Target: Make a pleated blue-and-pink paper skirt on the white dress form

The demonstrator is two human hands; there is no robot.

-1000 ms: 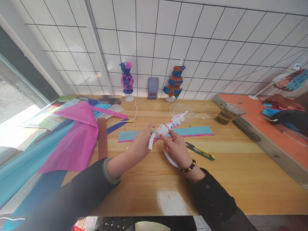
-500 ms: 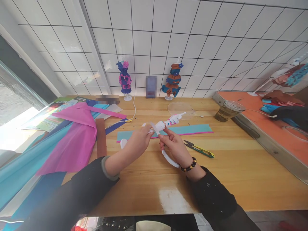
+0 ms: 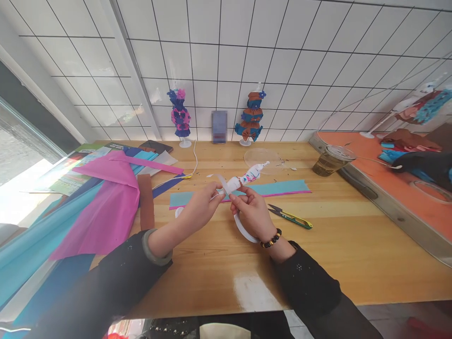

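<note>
Over the middle of the wooden table (image 3: 353, 254) both my hands hold a small white doll form (image 3: 245, 177) with pink and blue marks, lying sideways. My right hand (image 3: 250, 214) pinches its lower end, and a white curved strip (image 3: 243, 230) hangs below that hand. My left hand (image 3: 199, 207) pinches a white tape strip (image 3: 222, 183) at the same end. A teal and pink paper strip (image 3: 278, 187) lies flat just behind my hands. Small snips (image 3: 289, 217) with a yellow-green handle rest to the right of my right hand.
Pink, teal and blue paper sheets (image 3: 102, 207) spread over the left side. Two dressed doll forms (image 3: 180, 117) (image 3: 251, 120) stand against the tiled wall. A clear lid (image 3: 263, 157), a plastic cup of drink (image 3: 330, 161) and an orange mat (image 3: 406, 188) with another person's dark sleeve (image 3: 427, 165) lie right.
The white tape strip, hanging down from the doll form a second ago, now sticks up between my hands. Both hands and the form sit slightly further left and back.
</note>
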